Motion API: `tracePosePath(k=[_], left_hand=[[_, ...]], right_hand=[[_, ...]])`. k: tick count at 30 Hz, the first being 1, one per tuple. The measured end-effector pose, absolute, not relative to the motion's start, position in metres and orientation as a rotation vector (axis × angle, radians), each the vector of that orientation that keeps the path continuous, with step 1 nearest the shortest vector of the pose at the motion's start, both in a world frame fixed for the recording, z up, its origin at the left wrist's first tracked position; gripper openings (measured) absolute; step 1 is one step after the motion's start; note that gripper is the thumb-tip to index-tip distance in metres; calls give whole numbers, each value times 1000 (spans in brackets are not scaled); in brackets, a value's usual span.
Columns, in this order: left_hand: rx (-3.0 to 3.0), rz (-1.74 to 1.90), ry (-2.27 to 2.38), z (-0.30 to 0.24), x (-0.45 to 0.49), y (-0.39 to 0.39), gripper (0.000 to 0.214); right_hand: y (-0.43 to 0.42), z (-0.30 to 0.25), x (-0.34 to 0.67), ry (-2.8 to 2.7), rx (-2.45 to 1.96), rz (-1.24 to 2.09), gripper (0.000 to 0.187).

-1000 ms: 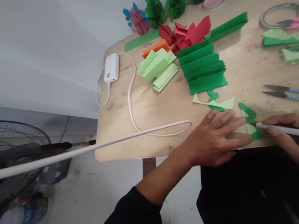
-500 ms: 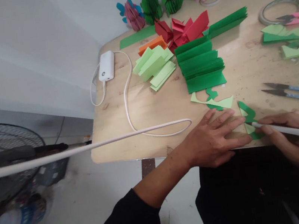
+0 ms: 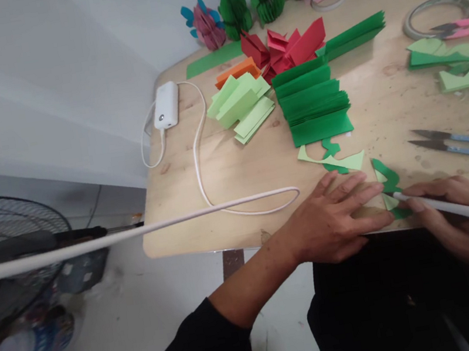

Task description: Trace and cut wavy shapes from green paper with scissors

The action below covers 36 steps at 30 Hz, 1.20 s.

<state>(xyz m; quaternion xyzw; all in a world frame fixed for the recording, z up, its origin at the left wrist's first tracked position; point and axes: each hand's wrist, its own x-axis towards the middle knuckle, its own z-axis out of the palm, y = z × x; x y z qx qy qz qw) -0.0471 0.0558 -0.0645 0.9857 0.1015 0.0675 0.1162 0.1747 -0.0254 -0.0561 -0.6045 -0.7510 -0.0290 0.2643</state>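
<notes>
Paper scraps lie all over the wooden bench [image 3: 237, 169] in the head view. The left hand [image 3: 335, 222] is flat, fingers spread wide, pressing down near the front edge with nothing gripped in it. Its fingertips touch a small green paper cutout [image 3: 390, 189], dark green with a pale green bit beside it. The right hand [image 3: 448, 204] is closed around a thin white stick [image 3: 458, 210], and the tip of the stick sits on that cutout.

The cutout is very close to the bench edge, so I think a small push from the stick could slide it off onto the person's lap or the floor. It looks thin, so a hard poke might tear or crease it. If the flat hand lifts, the cutout could shift.

Just behind lie more green scraps [image 3: 334, 159], near enough to get dragged along by the fingers. A stack of folded dark green paper [image 3: 314, 103] and one of light green paper [image 3: 241, 103] sit further back. Open snips [image 3: 456, 143] lie just beyond the right hand, blades pointing left; a careless reach could catch a finger on them. A white cable [image 3: 221, 201] from a power bank [image 3: 166, 104] loops near the left wrist, and I think an elbow could snag it.
</notes>
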Motion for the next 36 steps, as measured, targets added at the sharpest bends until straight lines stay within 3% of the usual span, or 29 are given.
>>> tracePosePath(k=[36], left_hand=[[2890, 193, 326, -66, -46, 55, 49]], right_hand=[[-38, -58, 181, -1971, -1688, -12, 13]])
